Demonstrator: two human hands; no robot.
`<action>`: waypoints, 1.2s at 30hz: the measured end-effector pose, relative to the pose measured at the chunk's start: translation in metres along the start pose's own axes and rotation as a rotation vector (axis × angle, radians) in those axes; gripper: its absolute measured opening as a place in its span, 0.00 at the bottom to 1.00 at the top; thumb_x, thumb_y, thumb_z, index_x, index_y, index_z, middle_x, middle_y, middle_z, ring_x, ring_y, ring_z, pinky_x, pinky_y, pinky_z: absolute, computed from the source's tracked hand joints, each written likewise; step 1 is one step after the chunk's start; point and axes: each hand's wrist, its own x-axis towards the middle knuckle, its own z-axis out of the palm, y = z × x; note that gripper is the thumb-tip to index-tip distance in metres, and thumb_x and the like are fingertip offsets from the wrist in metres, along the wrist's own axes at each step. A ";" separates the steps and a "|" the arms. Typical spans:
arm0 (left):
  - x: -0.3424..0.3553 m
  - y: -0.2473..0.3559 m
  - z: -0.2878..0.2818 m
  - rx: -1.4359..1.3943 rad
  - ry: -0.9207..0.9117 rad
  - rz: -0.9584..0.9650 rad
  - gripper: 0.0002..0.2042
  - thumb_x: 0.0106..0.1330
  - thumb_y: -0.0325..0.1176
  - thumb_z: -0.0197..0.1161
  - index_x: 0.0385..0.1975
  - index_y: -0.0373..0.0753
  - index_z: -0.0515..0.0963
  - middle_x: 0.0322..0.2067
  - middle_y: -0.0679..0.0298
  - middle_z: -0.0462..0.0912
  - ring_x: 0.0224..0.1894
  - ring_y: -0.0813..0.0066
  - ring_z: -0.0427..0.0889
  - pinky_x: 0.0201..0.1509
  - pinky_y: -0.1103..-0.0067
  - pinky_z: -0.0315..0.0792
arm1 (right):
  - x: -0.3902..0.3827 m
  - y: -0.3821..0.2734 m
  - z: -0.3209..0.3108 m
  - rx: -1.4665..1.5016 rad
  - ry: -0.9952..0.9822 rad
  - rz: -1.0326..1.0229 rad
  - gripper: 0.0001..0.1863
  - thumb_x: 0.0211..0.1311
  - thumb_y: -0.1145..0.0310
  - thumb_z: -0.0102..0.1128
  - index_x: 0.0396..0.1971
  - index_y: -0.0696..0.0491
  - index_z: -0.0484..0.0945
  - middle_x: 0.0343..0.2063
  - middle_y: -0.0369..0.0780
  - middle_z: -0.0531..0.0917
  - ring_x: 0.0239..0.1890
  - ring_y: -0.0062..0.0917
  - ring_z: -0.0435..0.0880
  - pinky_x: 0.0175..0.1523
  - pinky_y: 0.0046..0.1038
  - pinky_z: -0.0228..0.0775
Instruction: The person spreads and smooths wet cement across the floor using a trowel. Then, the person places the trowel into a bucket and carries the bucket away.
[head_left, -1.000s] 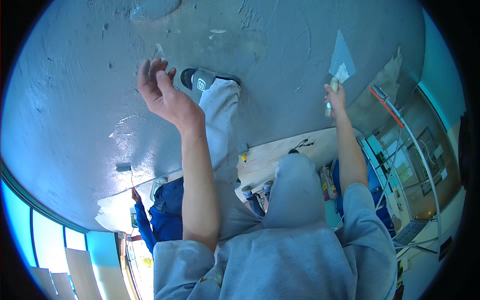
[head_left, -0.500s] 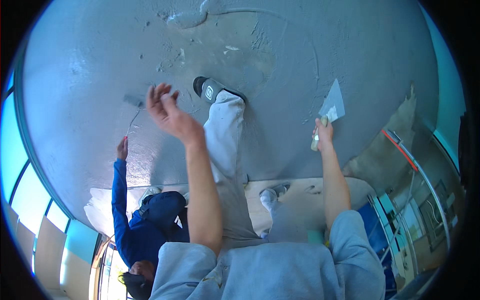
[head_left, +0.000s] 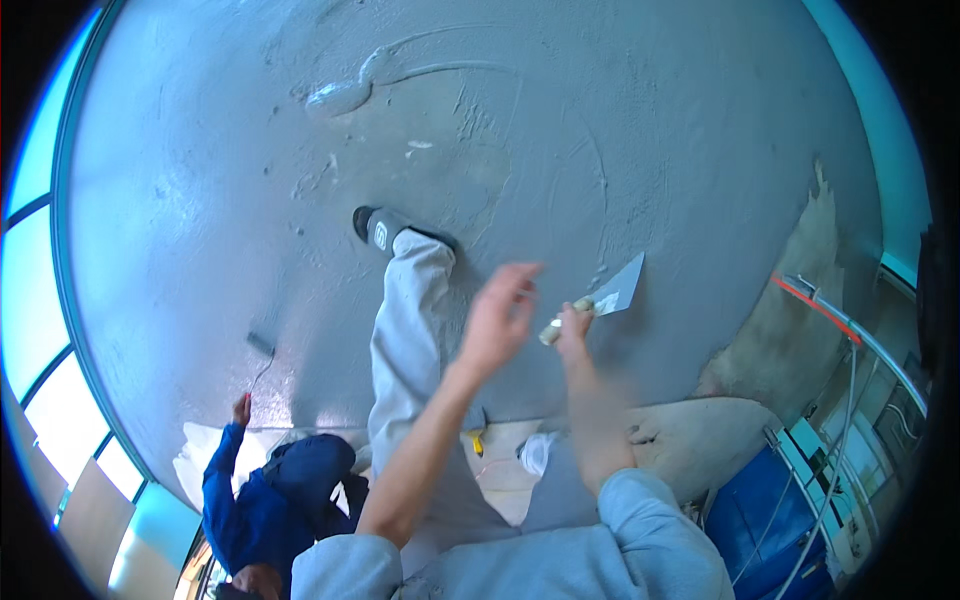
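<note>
My right hand is closed round the pale handle of a putty knife. Its wide, flared metal blade points up and right over the wet grey floor, and I cannot tell if it touches. To the left of it, my left hand is held above the floor with nothing in it, its fingers loosely apart and a little blurred. My foot, in a dark slide sandal, stands on the grey coating. Beyond it, a thick ridge of wet grey compound curves across the surface.
At the lower left a person in blue works a small paint roller. A yellow-handled tool lies near my legs. On the right are a metal frame with a red strip, a blue panel and an uncoated patch.
My left hand has swung right, close to my right hand. The right hand has moved left and lower with the putty knife, its blade tilting further right. The view has shifted too.
</note>
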 end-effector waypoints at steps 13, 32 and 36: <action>0.049 0.033 -0.024 -0.070 -0.046 -0.017 0.18 0.57 0.20 0.54 0.49 0.39 0.74 0.46 0.55 0.74 0.45 0.56 0.77 0.47 0.70 0.73 | 0.006 -0.129 0.236 -0.362 0.169 -0.340 0.29 0.59 0.69 0.50 0.57 0.65 0.53 0.52 0.59 0.67 0.53 0.51 0.70 0.59 0.42 0.61; 0.077 0.047 -0.073 -0.278 0.257 -0.036 0.17 0.57 0.20 0.54 0.48 0.37 0.74 0.45 0.54 0.75 0.45 0.55 0.77 0.47 0.69 0.73 | -0.039 -0.202 0.324 -1.280 -0.612 -1.320 0.27 0.60 0.64 0.53 0.57 0.56 0.60 0.46 0.51 0.75 0.43 0.50 0.78 0.45 0.47 0.72; 0.082 0.045 -0.084 -0.213 0.390 0.064 0.15 0.58 0.19 0.54 0.46 0.35 0.75 0.44 0.54 0.76 0.45 0.57 0.77 0.49 0.71 0.72 | -0.020 -0.246 0.396 -1.158 -0.518 -1.404 0.27 0.60 0.63 0.53 0.57 0.57 0.59 0.43 0.53 0.76 0.42 0.50 0.79 0.44 0.48 0.71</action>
